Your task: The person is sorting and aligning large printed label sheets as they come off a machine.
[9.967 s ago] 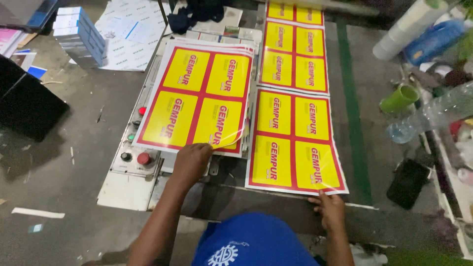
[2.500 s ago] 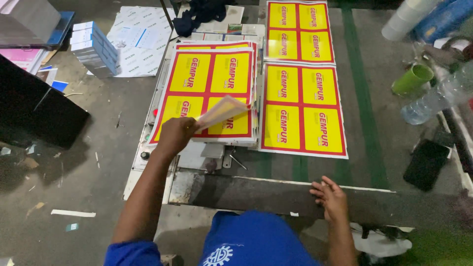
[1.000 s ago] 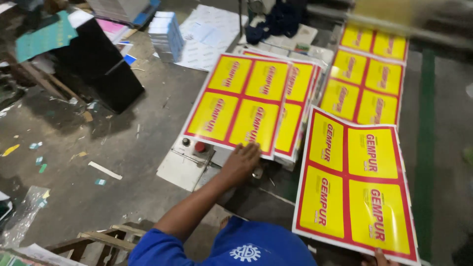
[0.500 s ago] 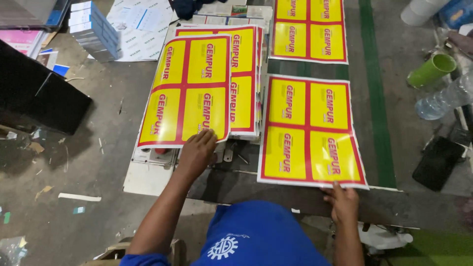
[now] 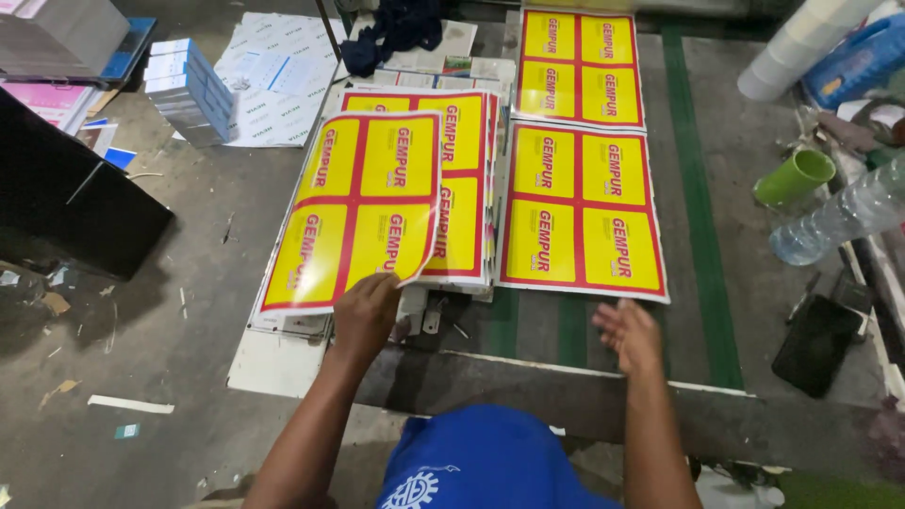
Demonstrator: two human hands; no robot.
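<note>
A yellow-and-red printed sheet [image 5: 363, 209] is held at its lower edge by the left hand [image 5: 366, 313], whose fingers are closed on that edge; the sheet is lifted and slightly bowed above a stack of like sheets [image 5: 464, 184] that lies on the counter [image 5: 745, 236] — the stack's right part and its lower right corner show from under it. Just to the right of the stack a second sheet [image 5: 580, 212] is laid flat, and beyond it, at the far side, a third sheet [image 5: 579, 68] is seen. The right hand [image 5: 627, 332] is held just below the near edge of the second sheet, its fingers spread and nothing gripped. Further right on the counter a green cup [image 5: 794, 177], a clear plastic bottle [image 5: 839, 215] lying on its side and a black flat object [image 5: 818, 332] are seen. To the left, on the floor [image 5: 170, 311], a pile of small blue-and-white packs [image 5: 189, 90] is set beside white paper sheets [image 5: 273, 75] — a dark cloth [image 5: 391, 33] lies at the far edge.
</note>
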